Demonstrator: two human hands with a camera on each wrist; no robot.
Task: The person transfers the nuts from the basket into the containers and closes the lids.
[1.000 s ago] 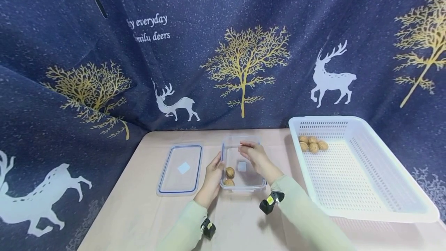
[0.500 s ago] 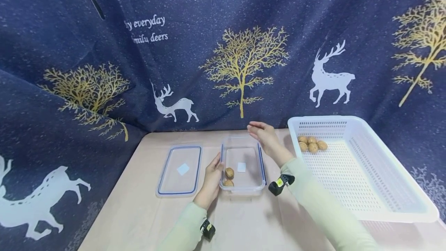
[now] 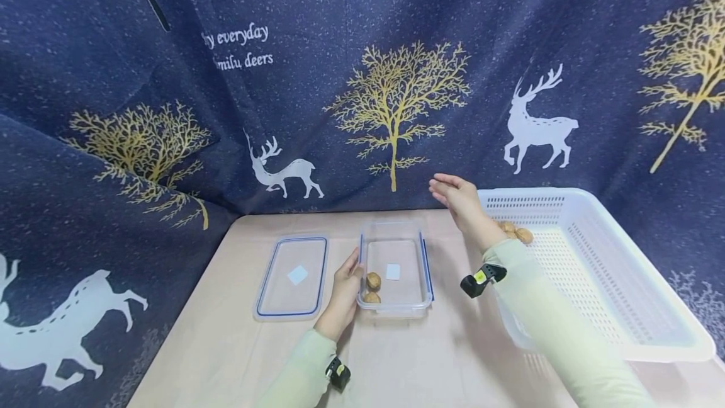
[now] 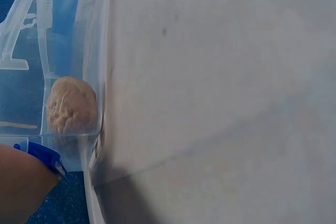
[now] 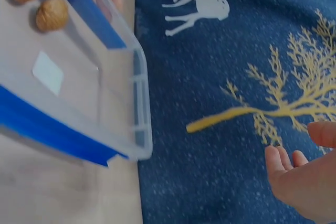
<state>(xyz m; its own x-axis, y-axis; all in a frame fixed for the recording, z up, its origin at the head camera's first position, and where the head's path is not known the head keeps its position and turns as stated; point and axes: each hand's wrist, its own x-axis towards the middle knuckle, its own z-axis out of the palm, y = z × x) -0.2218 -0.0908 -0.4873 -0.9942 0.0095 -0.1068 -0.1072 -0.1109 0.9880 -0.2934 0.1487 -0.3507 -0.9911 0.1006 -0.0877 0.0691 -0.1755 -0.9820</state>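
A clear rectangular food container (image 3: 396, 310) with blue edging stands mid-table, with two walnuts (image 3: 373, 281) at its near left corner. My left hand (image 3: 343, 291) rests along its left wall, fingers extended and touching the side. In the left wrist view, part of that hand (image 4: 23, 184) shows beside a blue latch, close to one walnut (image 4: 72, 106). My right hand (image 3: 461, 201) is raised between the container and a white basket, fingers fairly straight and nothing held. The right wrist view shows this hand's loosely bent fingers (image 5: 286, 158) away from the container wall.
The white perforated basket (image 3: 617, 269) on the right holds several walnuts (image 3: 523, 235) at its far left corner, partly hidden by my right arm. A clear lid (image 3: 291, 277) with a blue seal lies left of the container. A dark blue deer-print cloth (image 3: 396, 17) hangs behind the table.
My right hand has risen out of the container and moved right toward the basket. The left hand stays at the container's side, and the two walnuts have not moved.
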